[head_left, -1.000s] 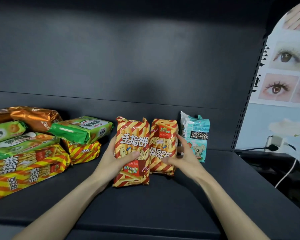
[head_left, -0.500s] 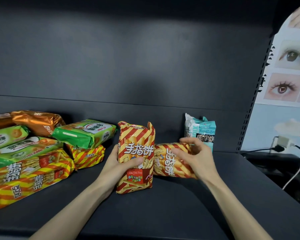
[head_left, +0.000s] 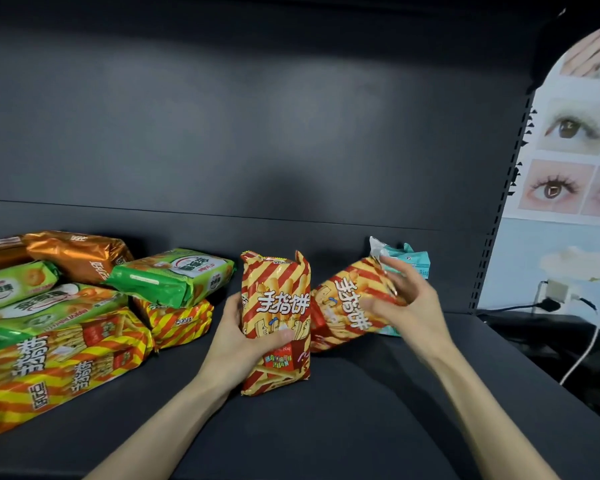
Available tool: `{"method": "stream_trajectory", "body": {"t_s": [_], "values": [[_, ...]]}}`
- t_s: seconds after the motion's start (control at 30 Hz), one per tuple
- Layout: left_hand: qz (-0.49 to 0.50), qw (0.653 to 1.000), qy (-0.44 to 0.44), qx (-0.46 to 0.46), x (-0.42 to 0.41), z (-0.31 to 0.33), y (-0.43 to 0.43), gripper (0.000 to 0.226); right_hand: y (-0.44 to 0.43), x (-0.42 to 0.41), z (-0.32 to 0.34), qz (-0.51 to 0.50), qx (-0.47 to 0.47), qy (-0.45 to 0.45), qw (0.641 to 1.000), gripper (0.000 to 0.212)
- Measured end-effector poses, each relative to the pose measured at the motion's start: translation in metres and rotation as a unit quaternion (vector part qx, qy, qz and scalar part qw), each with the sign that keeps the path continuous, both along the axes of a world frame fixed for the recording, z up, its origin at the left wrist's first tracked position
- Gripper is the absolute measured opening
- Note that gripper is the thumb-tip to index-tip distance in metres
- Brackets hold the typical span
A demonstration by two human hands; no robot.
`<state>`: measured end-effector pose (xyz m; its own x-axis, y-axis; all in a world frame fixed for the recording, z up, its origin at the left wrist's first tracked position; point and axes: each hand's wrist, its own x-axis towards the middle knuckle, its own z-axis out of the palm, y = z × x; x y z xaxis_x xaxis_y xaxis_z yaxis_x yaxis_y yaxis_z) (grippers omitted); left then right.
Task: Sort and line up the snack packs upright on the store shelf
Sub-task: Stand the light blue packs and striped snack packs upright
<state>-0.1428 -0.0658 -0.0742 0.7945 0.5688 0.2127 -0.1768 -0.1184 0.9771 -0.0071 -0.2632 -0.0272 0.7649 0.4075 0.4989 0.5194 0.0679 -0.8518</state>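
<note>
A red-and-yellow striped snack pack (head_left: pixel 276 306) stands upright on the dark shelf (head_left: pixel 326 427), and my left hand (head_left: pixel 238 344) grips its left side with the thumb across the front. Right of it a second striped pack (head_left: pixel 347 306) leans tilted to the right, its lower end near the shelf. My right hand (head_left: pixel 404 306) holds that pack at its upper right end; the hand is blurred. A teal pack (head_left: pixel 409 263) stands behind my right hand, mostly hidden.
A pile of packs lies flat at the left: a large striped pack (head_left: pixel 56 362), a small striped pack (head_left: pixel 181 320), green packs (head_left: pixel 174 275) and an orange foil pack (head_left: pixel 77 251). The shelf's perforated post (head_left: pixel 499 209) stands at the right, with a white cable (head_left: pixel 582 355) beyond it.
My right hand has turned the second striped pack from upright through lying sideways to a right-leaning tilt. My left hand kept holding the first pack upright. The view shifted slightly.
</note>
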Motion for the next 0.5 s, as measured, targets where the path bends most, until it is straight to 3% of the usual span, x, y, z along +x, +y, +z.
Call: {"method": "stream_trajectory", "body": {"t_s": [0.13,0.23,0.37,0.5], "values": [[0.017,1.000,-0.008,0.008,0.001,-0.001,0.002,0.077,0.007,-0.009,0.025,-0.029,0.037,-0.088,0.995,0.063],[0.002,1.000,-0.006,0.004,0.001,-0.002,0.003,0.086,0.024,-0.011,0.017,-0.033,0.019,-0.054,0.998,0.065],[-0.028,1.000,0.011,-0.004,0.002,-0.005,0.008,0.083,0.040,-0.006,-0.016,0.022,-0.035,0.049,0.998,0.082],[-0.010,0.996,0.065,0.055,0.005,-0.010,0.017,0.094,0.042,-0.002,-0.014,0.092,-0.124,0.059,0.986,0.057]]}}
